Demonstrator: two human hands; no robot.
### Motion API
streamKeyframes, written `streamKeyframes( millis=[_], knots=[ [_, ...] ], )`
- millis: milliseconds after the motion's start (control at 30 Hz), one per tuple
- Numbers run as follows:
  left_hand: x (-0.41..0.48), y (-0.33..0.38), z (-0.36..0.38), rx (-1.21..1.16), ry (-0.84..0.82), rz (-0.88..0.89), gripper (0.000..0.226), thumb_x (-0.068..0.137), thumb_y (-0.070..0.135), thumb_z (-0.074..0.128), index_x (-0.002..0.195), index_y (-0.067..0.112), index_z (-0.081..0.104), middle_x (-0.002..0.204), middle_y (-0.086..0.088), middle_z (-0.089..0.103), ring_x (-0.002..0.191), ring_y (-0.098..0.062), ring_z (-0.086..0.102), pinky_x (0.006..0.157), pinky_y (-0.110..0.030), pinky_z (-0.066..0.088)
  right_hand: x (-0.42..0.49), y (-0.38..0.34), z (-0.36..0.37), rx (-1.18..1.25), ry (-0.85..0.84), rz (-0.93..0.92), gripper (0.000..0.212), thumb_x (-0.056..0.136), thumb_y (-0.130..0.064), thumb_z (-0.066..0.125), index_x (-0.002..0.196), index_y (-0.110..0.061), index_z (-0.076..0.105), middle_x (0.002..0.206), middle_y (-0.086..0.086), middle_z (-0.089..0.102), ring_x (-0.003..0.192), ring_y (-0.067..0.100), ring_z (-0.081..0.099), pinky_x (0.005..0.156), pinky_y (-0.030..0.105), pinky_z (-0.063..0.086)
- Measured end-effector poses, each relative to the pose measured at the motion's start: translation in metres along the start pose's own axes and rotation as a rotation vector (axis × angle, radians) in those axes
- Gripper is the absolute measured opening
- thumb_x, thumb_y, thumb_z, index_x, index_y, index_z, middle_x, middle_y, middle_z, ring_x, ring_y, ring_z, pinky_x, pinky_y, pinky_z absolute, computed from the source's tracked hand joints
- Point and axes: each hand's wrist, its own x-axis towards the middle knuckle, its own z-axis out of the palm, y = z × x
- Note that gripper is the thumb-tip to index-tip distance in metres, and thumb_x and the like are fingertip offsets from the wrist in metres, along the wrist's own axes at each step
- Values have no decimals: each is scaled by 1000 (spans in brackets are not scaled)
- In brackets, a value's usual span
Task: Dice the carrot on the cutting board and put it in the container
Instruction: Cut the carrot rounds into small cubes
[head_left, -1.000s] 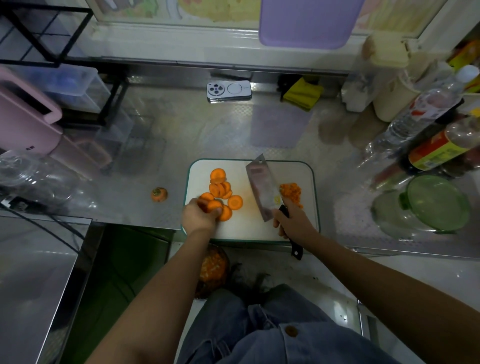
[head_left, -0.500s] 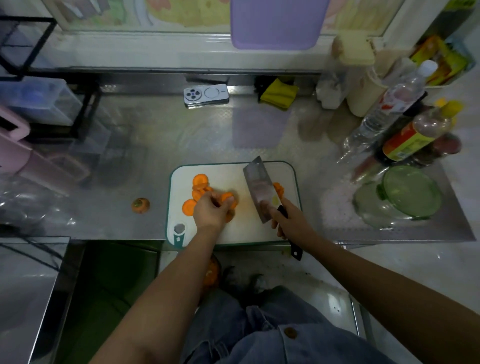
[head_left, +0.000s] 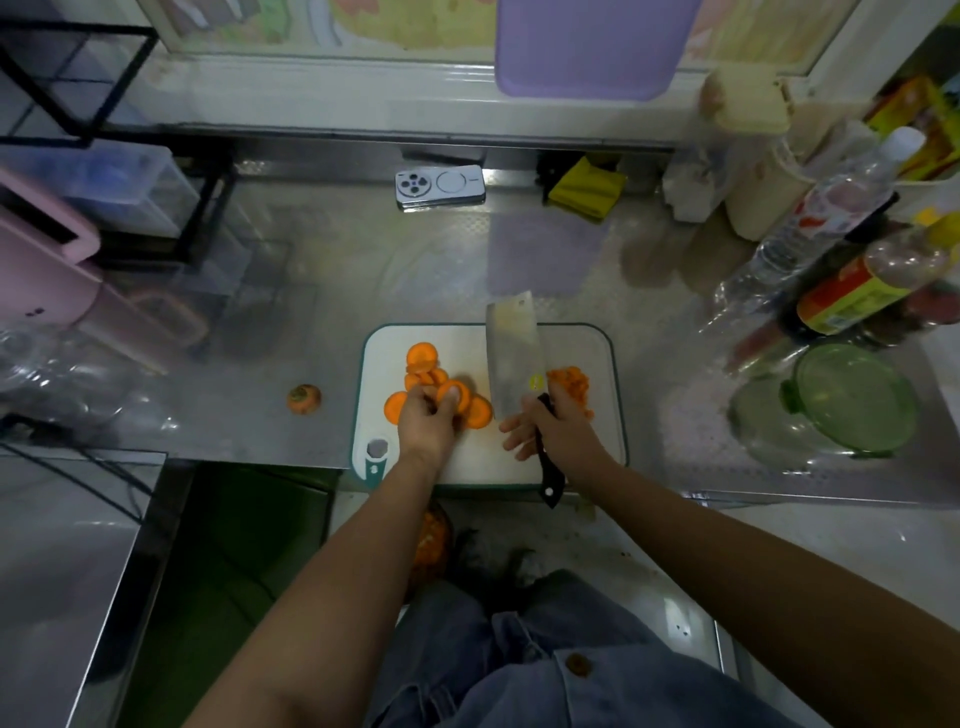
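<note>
A white cutting board (head_left: 571, 353) with a teal rim lies at the counter's front edge. Several round carrot slices (head_left: 422, 356) lie on its left half. My left hand (head_left: 428, 423) pinches a small stack of those slices. A pile of diced carrot (head_left: 571, 382) sits on the board's right side. My right hand (head_left: 558, 431) grips the black handle of a cleaver (head_left: 511, 358), whose blade points away from me, between the slices and the dice. A clear glass container (head_left: 769, 421) with a green lid (head_left: 857, 397) resting on it stands on the counter to the right.
A carrot end (head_left: 304, 399) lies on the steel counter left of the board. A phone (head_left: 440, 184) and a yellow cloth (head_left: 587, 187) lie at the back. Bottles (head_left: 826, 218) crowd the right side. A pink appliance (head_left: 47, 270) stands at the left.
My left hand has slid right along the board, gathering slices toward the cleaver. The cleaver and my right hand have stayed nearly in place. The camera view has shifted.
</note>
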Motion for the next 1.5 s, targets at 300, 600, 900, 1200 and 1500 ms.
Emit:
streamKeyframes(
  millis=[300,600,900,1200,1500],
  knots=[
    [2,8,14,89,-77,31,22,86,29,68,91,10,58,88,-5,63,85,-21,59,79,-34,49,-6,6,-33,-117,129,-5,31,102,-19,40,132,-12,36,82,19,65,55,22,60,49,30,50],
    [-1,17,45,478,-177,247,38,82,17,71,116,11,58,107,-5,63,91,-16,55,72,-19,38,-22,8,-51,-202,106,46,19,102,-19,41,107,-1,45,82,17,66,57,23,61,54,35,51],
    [9,-2,25,990,-56,661,49,71,10,70,120,12,62,120,-13,57,107,-32,49,91,-40,41,-16,11,-46,-249,66,9,9,101,-21,42,108,-17,48,84,16,67,60,24,62,56,36,53],
    [8,-12,6,1340,59,710,27,67,5,76,93,6,68,88,-15,66,85,-34,58,68,-40,46,-11,7,-43,-283,75,14,18,100,-25,44,114,-14,47,79,11,67,58,23,61,58,39,52],
    [6,-7,21,1054,-257,794,79,68,19,71,140,10,42,131,-15,48,115,-33,47,97,-38,39,-8,13,-53,-561,170,-38,33,97,-20,48,130,-13,47,75,6,65,55,13,58,47,14,44]
  ],
)
